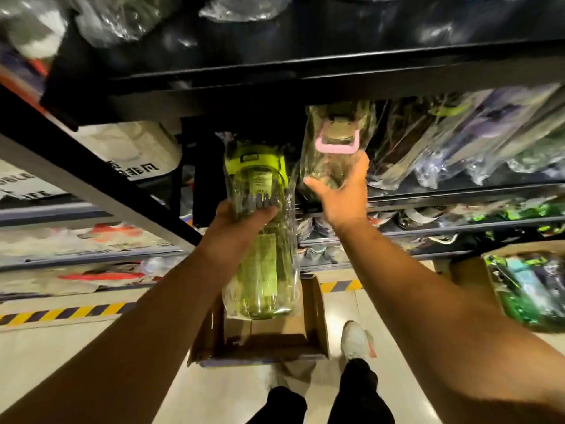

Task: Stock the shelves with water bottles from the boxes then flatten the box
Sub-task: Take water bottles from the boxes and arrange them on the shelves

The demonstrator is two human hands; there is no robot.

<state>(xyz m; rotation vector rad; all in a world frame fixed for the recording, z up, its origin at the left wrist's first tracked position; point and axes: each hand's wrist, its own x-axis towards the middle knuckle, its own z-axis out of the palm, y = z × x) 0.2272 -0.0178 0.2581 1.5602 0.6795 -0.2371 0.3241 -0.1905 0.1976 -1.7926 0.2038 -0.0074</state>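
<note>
Standing over an open cardboard box (318, 316) on the floor, close before the front edge of the shelf (458, 194). Gripping a wrapped green bottle (263, 270) above the box with the left hand (241, 229), fingers curled round its middle, cap pointing towards the shelf. Holding a wrapped pink-handled bottle (330, 166) with the right hand (344, 198), thumb and fingers curled round it, at the shelf's front edge, beside other wrapped bottles (458, 139).
</note>
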